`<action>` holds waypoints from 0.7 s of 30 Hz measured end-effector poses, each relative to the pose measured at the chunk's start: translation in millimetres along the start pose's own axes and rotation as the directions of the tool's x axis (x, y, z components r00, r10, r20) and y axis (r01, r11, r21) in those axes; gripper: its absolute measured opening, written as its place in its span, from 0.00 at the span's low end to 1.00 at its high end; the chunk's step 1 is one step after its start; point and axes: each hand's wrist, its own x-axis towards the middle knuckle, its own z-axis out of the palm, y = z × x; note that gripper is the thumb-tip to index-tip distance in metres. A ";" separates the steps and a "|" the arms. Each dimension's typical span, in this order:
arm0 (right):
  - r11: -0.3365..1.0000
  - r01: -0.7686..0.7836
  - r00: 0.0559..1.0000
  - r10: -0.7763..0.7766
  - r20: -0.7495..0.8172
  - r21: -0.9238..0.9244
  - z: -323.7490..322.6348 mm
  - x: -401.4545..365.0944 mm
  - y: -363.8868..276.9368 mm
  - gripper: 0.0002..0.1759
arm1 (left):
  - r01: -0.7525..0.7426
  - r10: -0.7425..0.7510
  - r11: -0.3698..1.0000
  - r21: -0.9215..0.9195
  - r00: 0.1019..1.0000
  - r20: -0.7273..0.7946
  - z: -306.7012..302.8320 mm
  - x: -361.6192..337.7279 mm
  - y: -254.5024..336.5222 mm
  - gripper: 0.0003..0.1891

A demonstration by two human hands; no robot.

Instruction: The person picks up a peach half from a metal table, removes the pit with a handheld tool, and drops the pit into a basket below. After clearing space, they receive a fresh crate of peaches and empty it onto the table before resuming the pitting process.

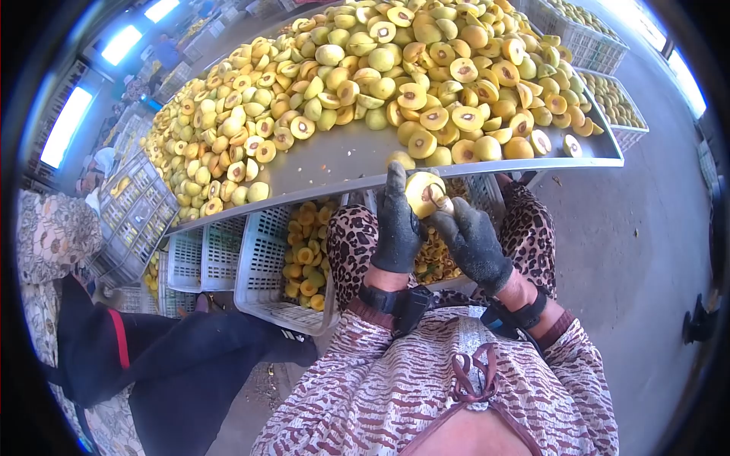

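Observation:
My left hand [399,226], in a dark grey glove, is closed around a yellow fruit half [423,191] just below the front edge of the metal table [334,156]. My right hand [473,245], gloved as well, grips a small tool [442,204] whose tip is at the centre of the fruit. Most of the tool is hidden by my fingers. Behind my hands, a big heap of halved yellow fruit [365,80] lies on the table, many halves showing brown pit centres.
Under the table, a white crate [262,262] holds pitted halves, and more fruit pieces [433,258] lie below my hands. A co-worker in dark trousers [190,349] sits at the left. Stacked crates [141,213] stand at the left, others [620,114] at the right.

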 end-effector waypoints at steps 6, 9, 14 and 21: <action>0.995 -0.068 0.997 0.069 0.021 -0.068 1.2 5.1 -8.2 0.12 | -0.117 0.117 0.989 0.092 0.993 0.007 -2.1 -2.9 2.0 0.32; 0.993 -0.091 0.994 0.095 0.057 -0.075 8.1 4.4 -4.9 0.12 | -0.167 0.177 0.974 0.153 0.983 -0.053 1.5 -5.3 4.9 0.31; 0.996 -0.075 0.996 0.073 0.058 0.048 14.3 -0.4 6.2 0.15 | -0.312 0.341 0.900 0.304 0.939 -0.044 -13.2 9.1 -26.1 0.28; 1.000 0.006 0.993 -0.009 0.115 0.026 5.2 -0.9 4.3 0.09 | -0.502 0.634 0.591 0.631 0.773 0.021 -1.1 5.8 -27.8 0.25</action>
